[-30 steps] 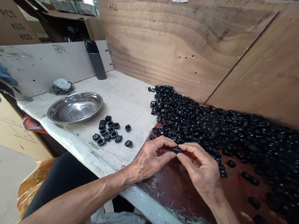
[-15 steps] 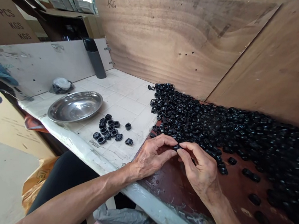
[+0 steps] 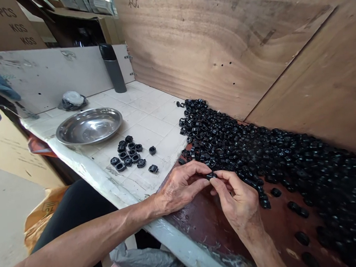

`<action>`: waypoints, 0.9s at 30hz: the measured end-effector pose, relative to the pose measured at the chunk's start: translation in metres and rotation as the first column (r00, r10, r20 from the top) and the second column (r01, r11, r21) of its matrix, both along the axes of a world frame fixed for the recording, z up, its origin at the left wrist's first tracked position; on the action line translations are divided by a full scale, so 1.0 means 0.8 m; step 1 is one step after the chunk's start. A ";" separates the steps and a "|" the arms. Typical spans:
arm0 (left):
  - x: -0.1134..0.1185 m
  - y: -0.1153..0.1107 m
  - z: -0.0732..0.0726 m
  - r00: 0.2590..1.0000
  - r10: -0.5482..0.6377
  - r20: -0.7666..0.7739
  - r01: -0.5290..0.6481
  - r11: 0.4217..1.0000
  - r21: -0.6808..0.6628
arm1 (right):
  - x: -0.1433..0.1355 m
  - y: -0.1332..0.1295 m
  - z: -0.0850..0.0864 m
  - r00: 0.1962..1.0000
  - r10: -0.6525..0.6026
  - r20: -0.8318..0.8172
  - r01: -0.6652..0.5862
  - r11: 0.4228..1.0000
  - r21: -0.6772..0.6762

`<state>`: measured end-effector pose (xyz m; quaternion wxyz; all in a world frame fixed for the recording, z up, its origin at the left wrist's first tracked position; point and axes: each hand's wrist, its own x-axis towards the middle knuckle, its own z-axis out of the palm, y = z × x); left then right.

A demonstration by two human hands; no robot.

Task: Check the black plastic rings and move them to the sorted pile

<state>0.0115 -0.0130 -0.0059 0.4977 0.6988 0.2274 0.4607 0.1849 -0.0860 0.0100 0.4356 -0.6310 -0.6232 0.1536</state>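
Left hand: bent, its fingers pinching the left side of one small black part between thumb and index.
Right hand: thumb and index pinching the same item from the right side.
Small black part, position: directly between the two sets of fingertips, touching both; I count neither hand as nearer.
Small black part, long axis: appears to run across, from one hand toward the other; fingertips cover too much for me to be sure, or to tell one piece from two joined.
Sheet: reddish brown, beneath both hands.
Pile: many loose black pieces, just beyond the fingertips and spreading right; a few strays near the right wrist.
Cluster: black pieces to the left of the left hand, apart from the pile, two of them set slightly off.
Worktop: white, tiled, bearing the cluster.
Dish: shiny metal, oval in my view, beyond the cluster.
Wrapped bundle: pale top, dark plastic, behind the dish.
Flask: grey, black cap, upright by the far corner.
Board: plywood, standing behind the pile.
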 end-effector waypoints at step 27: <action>0.000 -0.003 0.007 0.996 -0.085 0.018 0.086 0.986 -0.140 | 0.005 0.003 0.002 0.981 -0.029 0.193 0.018 0.998 0.060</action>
